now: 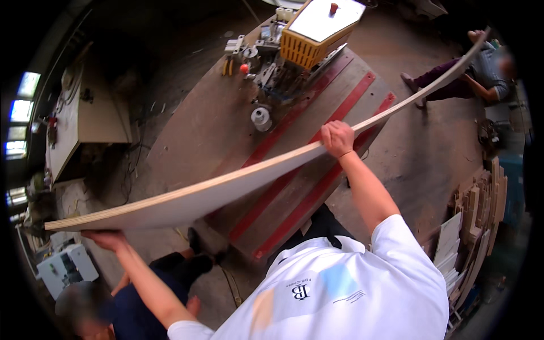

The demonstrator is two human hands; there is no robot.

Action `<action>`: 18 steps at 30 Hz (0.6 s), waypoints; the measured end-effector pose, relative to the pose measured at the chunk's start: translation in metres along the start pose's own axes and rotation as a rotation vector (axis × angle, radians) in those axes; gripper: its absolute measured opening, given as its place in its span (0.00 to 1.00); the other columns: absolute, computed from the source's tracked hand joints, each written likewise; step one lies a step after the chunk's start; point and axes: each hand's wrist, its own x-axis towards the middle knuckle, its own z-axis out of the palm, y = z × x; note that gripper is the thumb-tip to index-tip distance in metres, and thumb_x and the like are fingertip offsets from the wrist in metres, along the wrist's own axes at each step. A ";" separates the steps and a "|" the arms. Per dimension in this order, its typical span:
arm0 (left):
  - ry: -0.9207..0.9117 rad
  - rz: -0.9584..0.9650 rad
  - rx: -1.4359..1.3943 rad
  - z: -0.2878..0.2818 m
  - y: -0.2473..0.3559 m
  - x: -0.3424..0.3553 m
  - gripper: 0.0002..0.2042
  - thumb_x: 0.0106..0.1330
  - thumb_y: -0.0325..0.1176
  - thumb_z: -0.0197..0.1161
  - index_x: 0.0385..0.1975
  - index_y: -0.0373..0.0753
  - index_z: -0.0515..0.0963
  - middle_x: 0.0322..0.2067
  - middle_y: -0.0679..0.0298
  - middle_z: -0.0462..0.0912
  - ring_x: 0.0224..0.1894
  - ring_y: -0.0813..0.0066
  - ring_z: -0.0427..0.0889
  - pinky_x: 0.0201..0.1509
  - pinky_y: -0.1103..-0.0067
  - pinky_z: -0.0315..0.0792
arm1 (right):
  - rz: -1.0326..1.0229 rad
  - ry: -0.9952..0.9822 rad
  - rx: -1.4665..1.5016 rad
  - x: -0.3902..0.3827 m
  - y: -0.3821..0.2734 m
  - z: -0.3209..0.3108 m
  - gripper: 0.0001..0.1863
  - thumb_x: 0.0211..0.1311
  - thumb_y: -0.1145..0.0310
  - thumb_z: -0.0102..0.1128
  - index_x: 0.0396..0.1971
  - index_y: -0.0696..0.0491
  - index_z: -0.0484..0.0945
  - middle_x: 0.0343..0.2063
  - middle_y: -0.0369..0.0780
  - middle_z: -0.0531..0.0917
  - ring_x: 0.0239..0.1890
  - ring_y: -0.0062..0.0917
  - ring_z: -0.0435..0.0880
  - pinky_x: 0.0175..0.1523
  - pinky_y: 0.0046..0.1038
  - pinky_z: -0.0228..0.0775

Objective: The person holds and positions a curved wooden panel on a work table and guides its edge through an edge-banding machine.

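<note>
A long white-faced board (209,198) with a pale layered wooden edge stands on edge and slants across the view, from low left to far upper right. My right hand (338,138) is closed over its upper edge near the middle, fingers curled across the top. My left hand (106,239) holds it from beneath near the left end; the fingertips are partly hidden behind the board. Past my right hand, the board's far end reaches a co-worker (487,71), whose raised hand is beside it. Under the board lies a machine table (374,102) with red strips.
On the table stands a machine head (272,73) with a yellow slotted basket (306,48). Another person (141,300) is close at lower left. Stacked board offcuts (476,209) lean at right; a pale cabinet (96,113) stands at left, a grey machine box (68,266) below it.
</note>
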 end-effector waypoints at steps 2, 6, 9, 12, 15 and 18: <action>-0.020 0.055 -0.074 -0.013 -0.005 -0.012 0.46 0.81 0.73 0.41 0.87 0.45 0.52 0.87 0.59 0.49 0.85 0.57 0.54 0.88 0.59 0.48 | 0.000 -0.019 -0.026 0.009 0.001 0.004 0.16 0.74 0.64 0.59 0.23 0.51 0.78 0.25 0.40 0.82 0.34 0.39 0.83 0.40 0.41 0.74; -0.026 0.002 -0.240 -0.063 -0.018 0.000 0.32 0.81 0.74 0.40 0.42 0.48 0.74 0.37 0.67 0.75 0.40 0.71 0.76 0.47 0.71 0.74 | 0.026 -0.133 -0.098 0.000 0.002 -0.002 0.14 0.75 0.63 0.59 0.27 0.50 0.81 0.31 0.37 0.86 0.40 0.37 0.84 0.49 0.40 0.74; -0.193 -0.007 -0.372 -0.073 -0.015 -0.010 0.36 0.81 0.74 0.36 0.26 0.48 0.72 0.20 0.70 0.71 0.24 0.74 0.73 0.32 0.74 0.75 | 0.140 -0.028 -0.084 -0.032 0.021 -0.015 0.12 0.77 0.57 0.60 0.44 0.49 0.87 0.47 0.39 0.90 0.56 0.39 0.85 0.65 0.43 0.71; -0.425 0.031 -0.550 -0.098 -0.032 0.004 0.39 0.82 0.73 0.33 0.28 0.43 0.74 0.21 0.65 0.74 0.24 0.69 0.75 0.33 0.71 0.77 | 0.270 0.073 -0.278 -0.078 0.008 -0.014 0.29 0.77 0.52 0.61 0.67 0.57 0.79 0.70 0.48 0.80 0.76 0.46 0.73 0.82 0.51 0.55; -0.554 0.211 -0.500 -0.115 -0.042 0.009 0.39 0.82 0.73 0.34 0.31 0.42 0.76 0.24 0.61 0.78 0.27 0.63 0.80 0.33 0.70 0.78 | 0.191 -0.118 -0.053 -0.086 -0.079 -0.004 0.48 0.68 0.46 0.70 0.75 0.67 0.66 0.78 0.59 0.66 0.83 0.56 0.59 0.86 0.58 0.42; -0.560 0.222 -0.475 -0.114 -0.041 0.005 0.38 0.81 0.74 0.37 0.33 0.43 0.77 0.26 0.63 0.79 0.28 0.66 0.80 0.34 0.69 0.78 | -0.090 -0.199 0.294 -0.058 -0.203 -0.020 0.49 0.61 0.47 0.75 0.73 0.64 0.68 0.76 0.60 0.68 0.82 0.58 0.61 0.85 0.57 0.48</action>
